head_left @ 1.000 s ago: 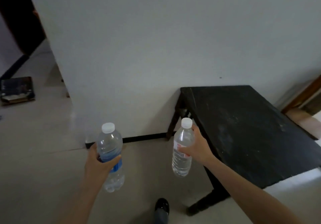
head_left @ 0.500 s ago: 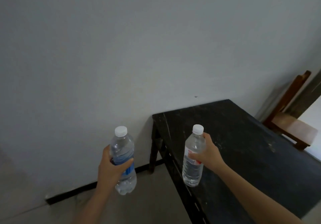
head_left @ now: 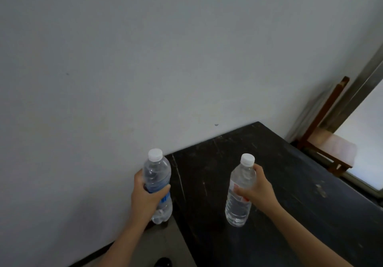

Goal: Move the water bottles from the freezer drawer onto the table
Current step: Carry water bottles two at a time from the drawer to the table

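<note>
A table (head_left: 279, 184) is set against the wall (head_left: 145, 59), with a chair (head_left: 329, 142) beyond its far right end. One bottle (head_left: 158, 184) is held upright in the left hand (head_left: 145, 196) just off the table's left edge. A second bottle (head_left: 240, 192) is held upright in the right hand (head_left: 257, 190) over the tabletop.

table (head_left: 290, 194): near and right ends cut off by frame | chair (head_left: 331, 148): partly hidden behind table | bottle labels: unreadable under fingers
</note>
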The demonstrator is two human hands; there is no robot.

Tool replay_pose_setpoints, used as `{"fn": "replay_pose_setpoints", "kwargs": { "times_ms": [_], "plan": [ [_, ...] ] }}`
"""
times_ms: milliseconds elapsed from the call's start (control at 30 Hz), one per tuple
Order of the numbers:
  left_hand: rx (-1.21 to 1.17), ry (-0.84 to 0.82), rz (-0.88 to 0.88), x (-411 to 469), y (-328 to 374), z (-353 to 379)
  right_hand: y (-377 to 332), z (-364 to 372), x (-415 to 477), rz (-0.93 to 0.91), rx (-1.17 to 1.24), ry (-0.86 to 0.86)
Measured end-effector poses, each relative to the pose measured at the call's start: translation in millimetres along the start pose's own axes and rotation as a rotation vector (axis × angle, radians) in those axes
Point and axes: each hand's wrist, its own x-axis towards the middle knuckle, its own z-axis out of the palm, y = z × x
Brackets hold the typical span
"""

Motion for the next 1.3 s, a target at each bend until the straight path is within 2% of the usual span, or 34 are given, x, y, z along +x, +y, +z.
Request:
{"fn": "replay_pose_setpoints", "kwargs": {
  "times_ms": [300, 467, 633, 733, 1067, 1300],
  "plan": [
    [-0.037, -0.209, 0.016, 130, 3, 81, -25, 5, 82, 0.101, 0.013, 0.166],
    [-0.028, -0.279, -0.015, 175, -6, 119, -30, 16, 109, 0.146, 0.001, 0.171],
    [0.015, -0.209, -0.024, 203, -11, 149, -19, 21, 119, 0.236, 0.015, 0.141],
    [0.170, -0.191, -0.044, 216, -10, 162, -11, 21, 125, 0.265, 0.034, 0.150],
    [0.124, -0.156, -0.033, 228, -26, 177, -4, 24, 175, 0.214, 0.008, 0.165],
    [0.151, -0.150, -0.060, 231, -48, 178, -13, 43, 234, 0.098, -0.043, 0.069]
  ]
}}
